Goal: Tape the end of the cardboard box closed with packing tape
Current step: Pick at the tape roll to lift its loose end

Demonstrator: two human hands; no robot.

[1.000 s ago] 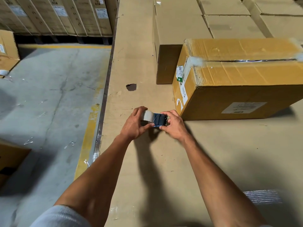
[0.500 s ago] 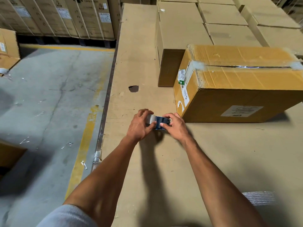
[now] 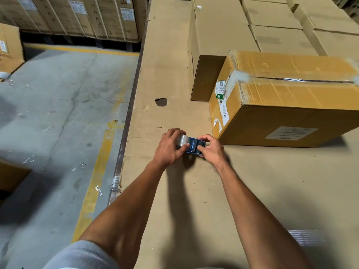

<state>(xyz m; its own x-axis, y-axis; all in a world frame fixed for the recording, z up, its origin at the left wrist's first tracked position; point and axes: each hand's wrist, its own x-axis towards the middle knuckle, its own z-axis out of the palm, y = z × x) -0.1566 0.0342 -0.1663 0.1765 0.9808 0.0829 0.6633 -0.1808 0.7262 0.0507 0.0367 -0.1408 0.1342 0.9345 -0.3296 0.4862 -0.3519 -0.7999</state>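
A yellowish cardboard box [image 3: 287, 98] lies on a cardboard-covered worktop [image 3: 194, 191], its near end with stickers facing left toward me. Its top seam runs along the middle with torn tape remnants at the corner. Just in front of the box's left end I hold a blue tape dispenser [image 3: 194, 145] with a clear tape roll [image 3: 181, 140]. My left hand [image 3: 169, 147] grips the roll side. My right hand [image 3: 210, 149] grips the dispenser's blue body. Both hands hover low over the worktop, a little short of the box.
Plain brown boxes [image 3: 217, 33] are stacked behind the yellowish box. A hole [image 3: 161, 102] marks the worktop. The worktop's left edge [image 3: 124, 144] drops to a concrete floor [image 3: 58, 113] with a yellow line; more boxes [image 3: 77, 14] line the back left.
The hands and dispenser stay together in front of the box's left end, with only slight finger shifts on the roll. The view has tilted a little.
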